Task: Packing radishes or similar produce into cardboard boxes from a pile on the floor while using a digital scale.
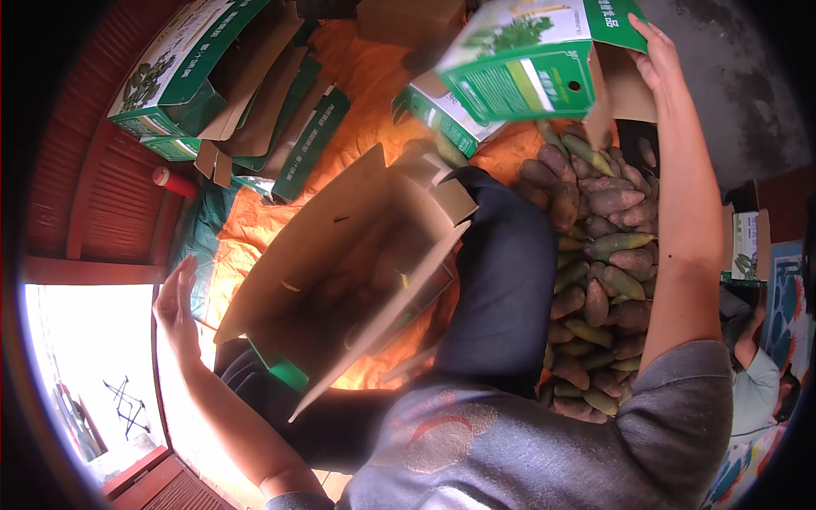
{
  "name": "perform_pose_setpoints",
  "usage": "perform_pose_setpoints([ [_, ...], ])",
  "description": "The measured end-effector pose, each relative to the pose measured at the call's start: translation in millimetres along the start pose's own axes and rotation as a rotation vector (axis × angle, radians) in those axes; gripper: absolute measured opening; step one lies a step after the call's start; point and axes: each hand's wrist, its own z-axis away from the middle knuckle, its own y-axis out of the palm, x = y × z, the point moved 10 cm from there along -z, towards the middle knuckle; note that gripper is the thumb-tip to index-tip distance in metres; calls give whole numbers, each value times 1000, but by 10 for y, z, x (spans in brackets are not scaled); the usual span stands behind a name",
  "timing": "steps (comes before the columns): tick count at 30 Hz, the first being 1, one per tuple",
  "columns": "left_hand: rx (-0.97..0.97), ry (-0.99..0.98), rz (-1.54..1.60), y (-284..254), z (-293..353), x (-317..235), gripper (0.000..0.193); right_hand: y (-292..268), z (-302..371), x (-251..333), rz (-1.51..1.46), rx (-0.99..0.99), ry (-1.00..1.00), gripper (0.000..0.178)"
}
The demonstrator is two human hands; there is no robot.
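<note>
At the upper right, my right hand [654, 55] grips the edge of a green and white cardboard box [518, 85], which is held up, tilted, over a heap of long root vegetables [599, 280]. These are partly reddish-brown and partly green. My left hand [177, 310] has its fingers stretched out and holds nothing. It is beside an open brown-sided cardboard box [297, 246] that stands tilted between my legs with its flaps spread. Some rounded shapes lie in that box's shadowed inside, too dark to name.
Several green and white boxes [183, 76] are stacked at the upper left. Another green and white box [450, 110] lies beyond my knee. An orange sheet [340, 110] covers the floor. A red cylinder [174, 181] is by the wooden panel. Another person [756, 382] is at the right edge.
</note>
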Motion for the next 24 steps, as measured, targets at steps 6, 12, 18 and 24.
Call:
perform_pose_setpoints([
  [6,-34,-70,15,-55,-23,139,35,119,160,-1863,-282,-229,184,34],
  [12,-19,-141,38,179,-195,386,39,102,416,-3550,-44,-141,482,26],
  [18,4,-149,48,215,-247,441,42,202,1207,-4207,-342,-290,383,28],
  [24,-25,-178,115,139,-336,527,42,820,1941,-5563,57,93,691,30],
])
